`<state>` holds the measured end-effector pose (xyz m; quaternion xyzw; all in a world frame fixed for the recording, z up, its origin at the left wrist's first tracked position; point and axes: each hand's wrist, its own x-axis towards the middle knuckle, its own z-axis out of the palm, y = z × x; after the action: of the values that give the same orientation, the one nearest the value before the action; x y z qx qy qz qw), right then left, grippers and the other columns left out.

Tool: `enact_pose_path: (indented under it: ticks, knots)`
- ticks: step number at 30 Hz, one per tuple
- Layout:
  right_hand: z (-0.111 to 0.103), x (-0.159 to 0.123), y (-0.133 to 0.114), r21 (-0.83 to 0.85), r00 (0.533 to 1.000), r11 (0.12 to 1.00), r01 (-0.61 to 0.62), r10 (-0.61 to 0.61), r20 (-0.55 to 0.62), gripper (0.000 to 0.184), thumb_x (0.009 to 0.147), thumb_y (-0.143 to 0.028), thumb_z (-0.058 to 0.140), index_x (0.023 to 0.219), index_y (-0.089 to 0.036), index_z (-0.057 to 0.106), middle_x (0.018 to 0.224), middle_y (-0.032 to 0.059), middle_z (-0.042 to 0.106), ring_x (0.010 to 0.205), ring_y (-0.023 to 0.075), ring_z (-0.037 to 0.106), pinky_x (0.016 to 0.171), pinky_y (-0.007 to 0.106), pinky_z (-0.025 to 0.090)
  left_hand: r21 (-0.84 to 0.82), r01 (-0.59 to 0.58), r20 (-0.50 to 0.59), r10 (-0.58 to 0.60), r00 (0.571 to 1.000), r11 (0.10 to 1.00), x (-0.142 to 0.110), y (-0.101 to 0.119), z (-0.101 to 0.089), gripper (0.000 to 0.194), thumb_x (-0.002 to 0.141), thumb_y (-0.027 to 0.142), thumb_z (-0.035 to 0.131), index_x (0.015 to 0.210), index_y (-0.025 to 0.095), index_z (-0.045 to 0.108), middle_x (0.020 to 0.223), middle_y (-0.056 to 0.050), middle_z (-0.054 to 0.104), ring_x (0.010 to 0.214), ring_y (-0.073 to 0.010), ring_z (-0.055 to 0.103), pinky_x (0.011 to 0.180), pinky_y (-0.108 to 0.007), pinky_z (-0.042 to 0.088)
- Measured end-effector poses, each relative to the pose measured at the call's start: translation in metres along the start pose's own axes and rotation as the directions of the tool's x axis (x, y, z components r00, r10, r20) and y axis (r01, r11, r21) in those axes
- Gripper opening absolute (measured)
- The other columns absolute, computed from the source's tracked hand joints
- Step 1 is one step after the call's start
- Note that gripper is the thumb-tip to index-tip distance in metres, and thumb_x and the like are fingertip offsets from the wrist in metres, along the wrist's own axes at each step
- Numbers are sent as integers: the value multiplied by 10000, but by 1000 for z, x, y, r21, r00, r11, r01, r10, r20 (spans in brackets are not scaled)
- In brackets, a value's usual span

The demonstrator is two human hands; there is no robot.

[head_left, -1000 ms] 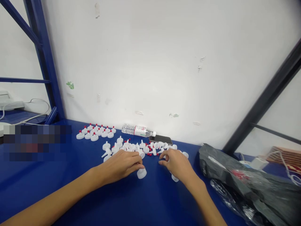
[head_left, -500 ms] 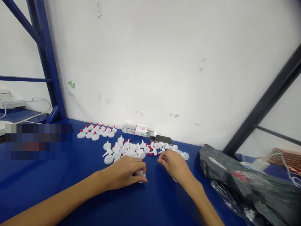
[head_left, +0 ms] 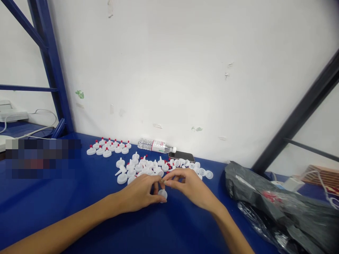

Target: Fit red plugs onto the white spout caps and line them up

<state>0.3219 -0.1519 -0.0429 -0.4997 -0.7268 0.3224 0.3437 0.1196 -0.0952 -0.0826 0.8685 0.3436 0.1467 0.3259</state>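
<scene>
My left hand (head_left: 144,192) is closed on a white nozzle cap (head_left: 162,194), held between thumb and fingers with its wide round base toward me. My right hand (head_left: 189,185) pinches at the top of that cap, thumb and forefinger meeting the left fingertips. Whatever it holds there is hidden by the fingers. Just behind both hands lies a pile of white nozzle caps (head_left: 131,173), some upright and some tipped over. Small red tips (head_left: 169,165) are scattered among them.
At the back left, several white caps with red tips (head_left: 107,152) stand grouped. A clear plastic bottle (head_left: 159,146) lies by the wall beside a dark phone (head_left: 182,156). A grey plastic bag (head_left: 275,201) covers the right side. Blue frame posts (head_left: 55,67) rise at left.
My right hand has moved left and slightly toward me, from beside the pile to the cap in my left hand. The left hand still holds the cap, now turned slightly.
</scene>
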Motion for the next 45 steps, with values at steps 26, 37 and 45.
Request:
enact_pose_path:
  ticks: [26,37,45]
  knots:
    - [-18,-3,2,60,992,991,-121,120,24,138,785,-249,781,905,-200,734,866,16,765,760,165,705,695,252,532,-94,-74,-65,68,996,993,-6,7,-5,260,854,457,661,1014,252,659,793,58,646,604,-86,527,602,-231,409]
    - [-8,0,7,-6,995,999,-47,47,-91,130,907,-313,643,889,-201,706,731,10,724,696,171,706,681,270,561,-70,166,148,-155,977,984,-41,16,-30,233,800,460,671,831,237,733,625,22,648,555,-131,600,507,-222,409]
    - [-9,2,9,-36,993,998,-61,57,-101,139,912,-330,626,906,-212,699,732,13,727,666,171,699,652,276,528,353,575,-406,-432,805,738,-97,-73,-85,167,782,365,612,685,264,703,640,9,702,562,-209,629,562,-301,379]
